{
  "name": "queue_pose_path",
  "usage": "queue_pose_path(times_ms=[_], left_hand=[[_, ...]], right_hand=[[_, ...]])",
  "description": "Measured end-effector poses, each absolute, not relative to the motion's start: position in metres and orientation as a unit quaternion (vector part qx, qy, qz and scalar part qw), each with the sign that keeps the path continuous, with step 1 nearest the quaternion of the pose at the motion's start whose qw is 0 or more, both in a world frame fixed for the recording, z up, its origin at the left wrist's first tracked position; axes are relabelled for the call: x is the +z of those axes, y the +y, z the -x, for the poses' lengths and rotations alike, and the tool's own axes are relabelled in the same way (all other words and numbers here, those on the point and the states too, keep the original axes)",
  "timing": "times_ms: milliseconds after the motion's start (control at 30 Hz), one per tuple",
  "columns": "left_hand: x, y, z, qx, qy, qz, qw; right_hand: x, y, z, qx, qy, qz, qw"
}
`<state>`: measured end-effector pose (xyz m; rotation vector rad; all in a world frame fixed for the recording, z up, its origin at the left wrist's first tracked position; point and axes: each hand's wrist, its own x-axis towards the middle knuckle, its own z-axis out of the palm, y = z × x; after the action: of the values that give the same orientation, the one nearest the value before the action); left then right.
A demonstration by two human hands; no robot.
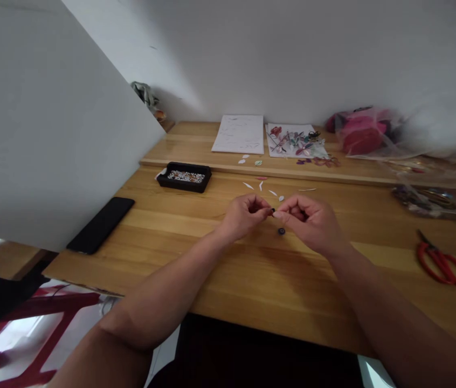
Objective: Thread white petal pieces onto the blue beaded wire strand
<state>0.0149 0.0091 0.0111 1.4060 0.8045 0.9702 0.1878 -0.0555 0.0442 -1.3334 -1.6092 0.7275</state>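
My left hand and my right hand meet fingertip to fingertip over the middle of the wooden table. Both are closed in a pinch on a tiny dark piece between them, too small to name. A small dark round bead lies on the table just below my right fingers. Several small white and pink petal-shaped bits lie scattered just beyond my hands.
A black tray of small beads sits at the left rear, a black phone near the left edge. Red scissors lie at the right. Two paper sheets, a pink bag and clear plastic packets line the back and right.
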Motion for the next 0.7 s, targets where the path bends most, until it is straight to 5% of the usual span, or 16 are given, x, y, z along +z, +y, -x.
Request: queue_pose_path(times_ms=[267, 700], left_hand=[[0.019, -0.001, -0.011, 0.343, 0.266, -0.615, 0.659], [0.018, 0.006, -0.012, 0.446, 0.263, -0.488, 0.703]], right_hand=[[0.041, -0.044, -0.199, 0.238, -0.603, 0.571, 0.503], [0.017, -0.035, -0.191, 0.459, -0.510, 0.548, 0.478]])
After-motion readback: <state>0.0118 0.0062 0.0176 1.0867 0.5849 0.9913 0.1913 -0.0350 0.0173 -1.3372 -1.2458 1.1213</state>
